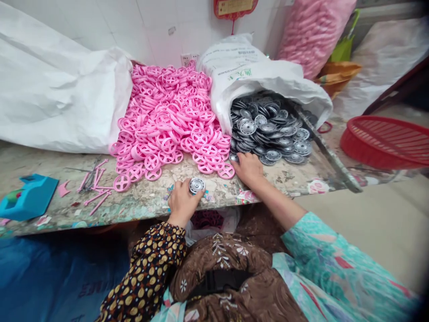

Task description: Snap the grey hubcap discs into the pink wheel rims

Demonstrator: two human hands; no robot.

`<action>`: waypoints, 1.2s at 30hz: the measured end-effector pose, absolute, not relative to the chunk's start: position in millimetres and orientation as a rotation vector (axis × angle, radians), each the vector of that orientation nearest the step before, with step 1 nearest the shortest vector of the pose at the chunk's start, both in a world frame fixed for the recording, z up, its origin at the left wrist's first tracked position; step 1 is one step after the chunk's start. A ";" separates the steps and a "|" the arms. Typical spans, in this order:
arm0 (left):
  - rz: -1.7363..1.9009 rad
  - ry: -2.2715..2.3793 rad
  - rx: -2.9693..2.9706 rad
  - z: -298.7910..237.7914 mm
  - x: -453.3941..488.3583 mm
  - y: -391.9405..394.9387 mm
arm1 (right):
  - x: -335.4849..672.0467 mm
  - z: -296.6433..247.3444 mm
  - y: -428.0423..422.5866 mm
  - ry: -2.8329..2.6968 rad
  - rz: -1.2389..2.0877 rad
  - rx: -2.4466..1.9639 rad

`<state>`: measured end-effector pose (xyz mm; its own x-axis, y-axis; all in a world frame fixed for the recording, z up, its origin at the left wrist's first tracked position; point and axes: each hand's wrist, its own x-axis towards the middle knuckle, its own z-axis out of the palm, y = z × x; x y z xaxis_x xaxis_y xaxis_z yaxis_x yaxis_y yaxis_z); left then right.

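Note:
Near the front edge of the worktable, my left hand [182, 200] is closed around a round silver-grey wheel disc [197, 185], its slotted face turned up. My right hand [248, 169] reaches to the front left corner of a heap of grey wheel discs [268, 127]. Its fingers are curled down on a grey disc [233, 157] there, mostly hidden under the fingertips. Between and behind both hands spreads a big heap of pink spoked wheel rings [174, 116], with a few loose ones along its front.
A white sack [264, 67] opens around the grey discs; another white sack [67, 98] lies left. A metal bar [330, 152] slants beside the discs. Right stands a red basket [385, 141]. Pink sticks [97, 183] and a blue tape dispenser [30, 194] lie at the left.

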<state>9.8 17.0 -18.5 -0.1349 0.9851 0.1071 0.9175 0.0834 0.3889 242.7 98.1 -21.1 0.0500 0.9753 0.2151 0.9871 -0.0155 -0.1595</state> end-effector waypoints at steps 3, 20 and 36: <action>0.729 2.166 1.843 -26.7 6.7 15.4 | 251.3 -27.3 92.5 -1.851 0.014 -1.964; 1.291 2.008 1.495 -49.0 -12.7 23.8 | 231.4 -25.2 70.2 -1.388 0.785 -1.687; 1.427 1.749 1.280 -31.1 -7.4 6.3 | 218.6 -6.2 47.7 -2.100 0.244 -2.003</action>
